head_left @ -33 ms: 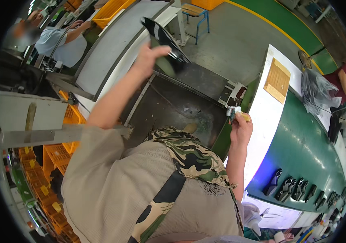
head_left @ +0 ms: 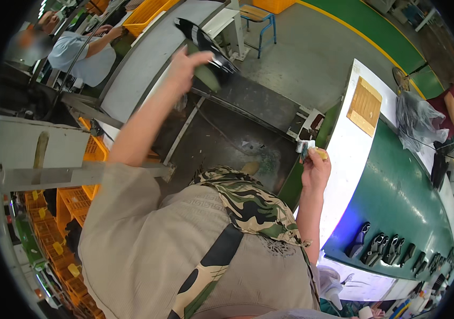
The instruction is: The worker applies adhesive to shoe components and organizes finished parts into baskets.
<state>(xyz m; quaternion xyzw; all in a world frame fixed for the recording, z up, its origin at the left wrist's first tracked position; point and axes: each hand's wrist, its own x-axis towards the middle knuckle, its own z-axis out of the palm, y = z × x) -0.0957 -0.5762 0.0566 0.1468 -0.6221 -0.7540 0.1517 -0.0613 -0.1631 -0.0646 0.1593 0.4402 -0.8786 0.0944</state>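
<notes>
In my left hand, stretched out at the upper left, is a glossy black shoe. The hand closes on it from the near side, and a pale greenish surface shows beneath the black part. Below the shoe lies a dark flat surface with a metal edge. My right hand, raised beside the white edge of the conveyor, pinches a small yellow and white piece whose kind I cannot make out. A small white and bluish part sits right at its fingertips.
On the right, a green conveyor belt carries several black shoes. A wooden board lies on its white rim. Co-workers stand at far left and far right. Orange crates fill the left side; a blue-legged stool stands ahead.
My left hand has shifted slightly left and up with the shoe. My right hand stays nearly in place.
</notes>
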